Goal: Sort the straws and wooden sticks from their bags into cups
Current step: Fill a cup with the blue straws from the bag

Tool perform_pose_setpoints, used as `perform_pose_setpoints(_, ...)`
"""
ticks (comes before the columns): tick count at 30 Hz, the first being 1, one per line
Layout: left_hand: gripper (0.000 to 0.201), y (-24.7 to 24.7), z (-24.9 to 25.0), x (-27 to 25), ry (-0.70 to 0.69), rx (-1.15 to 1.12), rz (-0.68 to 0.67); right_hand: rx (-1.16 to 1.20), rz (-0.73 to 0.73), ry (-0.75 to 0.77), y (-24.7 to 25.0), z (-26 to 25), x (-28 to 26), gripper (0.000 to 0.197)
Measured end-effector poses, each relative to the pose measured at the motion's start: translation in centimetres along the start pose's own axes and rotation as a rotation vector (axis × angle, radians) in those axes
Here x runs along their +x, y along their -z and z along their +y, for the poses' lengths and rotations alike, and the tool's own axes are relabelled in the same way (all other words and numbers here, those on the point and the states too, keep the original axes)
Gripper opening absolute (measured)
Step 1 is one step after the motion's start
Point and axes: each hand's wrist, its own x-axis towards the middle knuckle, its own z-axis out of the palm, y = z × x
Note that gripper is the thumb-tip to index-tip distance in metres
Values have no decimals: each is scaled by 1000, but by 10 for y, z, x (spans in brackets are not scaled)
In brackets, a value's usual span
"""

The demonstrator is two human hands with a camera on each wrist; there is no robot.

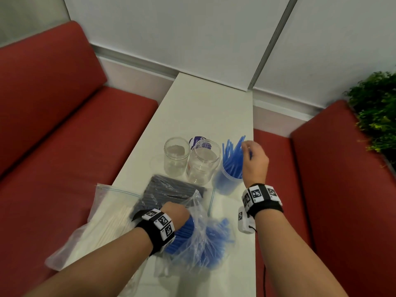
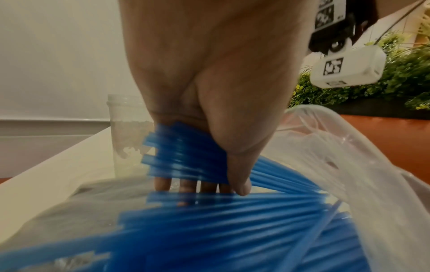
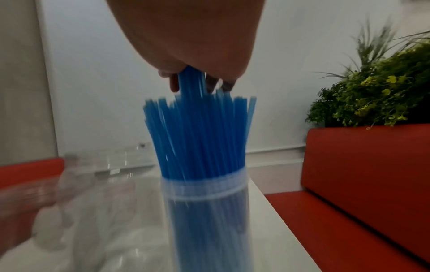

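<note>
Narrow white table [image 1: 192,116] btwn red benches [image 1: 64,125]. L hand [image 2: 209,92] grips blue straws [image 2: 186,156] in bag [image 1: 199,239]; R hand [image 1: 255,161] pinches straws above blue-filled cup [image 1: 227,183].

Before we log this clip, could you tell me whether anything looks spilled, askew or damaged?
Nothing stands out: the blue straws stand in their cup, merely fanned out, and both empty jars stand upright.

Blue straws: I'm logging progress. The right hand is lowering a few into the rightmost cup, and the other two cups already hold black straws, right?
Not quite: the head view shows the other two cups empty. The black straws lie bagged on the table. The rest holds.
</note>
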Motion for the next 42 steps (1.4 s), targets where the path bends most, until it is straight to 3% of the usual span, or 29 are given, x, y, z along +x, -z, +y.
perform_pose_setpoints(3, 25, 0, 1, -1, 30, 28, 5, -400, -217, -36, -8, 13, -15, 39)
perform_pose_setpoints(7, 21, 0, 1, -7, 65, 64, 66, -519, -155, -31, -6, 8, -16, 62)
perform_pose_setpoints(10, 20, 3, 3, -12, 89, 93, 103, -634, -287, -129, -2, 1, -23, 77)
perform_pose_setpoints(12, 23, 6, 4, -16, 124, 90, 89, -539, -241, -114, 4, -8, -29, 78)
perform_pose_setpoints(15, 25, 14, 4, -25, 148, 49, 0, -243, -17, 140, 11, -34, -46, 66)
perform_pose_setpoints(16, 26, 18, 3, -28, 148, 52, -27, -99, -47, 180, 10, -42, -57, 65)
perform_pose_setpoints(18, 28, 28, 4, -33, 148, 104, -41, 158, -374, 102, 2, -57, -87, 75)
perform_pose_setpoints(20, 29, 35, 5, -38, 151, 173, -13, 215, -766, -23, -8, -65, -122, 88)
perform_pose_setpoints(22, 33, 45, 6, -46, 194, 114, 102, 181, -951, -82, -23, -59, -148, 93)
perform_pose_setpoints(24, 35, 55, 5, -59, 300, -30, 250, 113, -1010, -144, -37, -58, -161, 76)
perform_pose_setpoints(26, 32, 70, 8, -71, 348, -62, 326, -2, -966, -141, -46, -63, -166, 35)
perform_pose_setpoints(27, 29, 78, 8, -79, 306, -1, 318, -22, -919, -155, -49, -66, -168, 14)
perform_pose_setpoints(28, 26, 88, 16, -88, 263, 114, 282, 3, -865, -182, -49, -71, -169, 12)
perform_pose_setpoints(29, 24, 99, 23, -100, 231, 222, 266, 75, -804, -218, -50, -73, -171, 24)
perform_pose_setpoints(31, 15, 124, 26, -123, 191, 237, 383, 314, -687, -320, -47, -79, -176, 26)
perform_pose_setpoints(32, 25, 137, 20, -132, 154, 182, 473, 402, -638, -348, -44, -84, -177, 20)
perform_pose_setpoints(34, 46, 162, 2, -153, 24, -40, 729, 481, -570, -377, -40, -88, -178, 33)
perform_pose_setpoints(36, 63, 174, -12, -163, -102, -315, 880, 500, -534, -385, -41, -90, -177, 39)
perform_pose_setpoints(38, 76, 171, -15, -163, -166, -461, 862, 528, -516, -390, -43, -95, -171, 38)
perform_pose_setpoints(42, 80, 143, 1, -146, -141, -328, 729, 598, -502, -416, -44, -110, -159, 34)
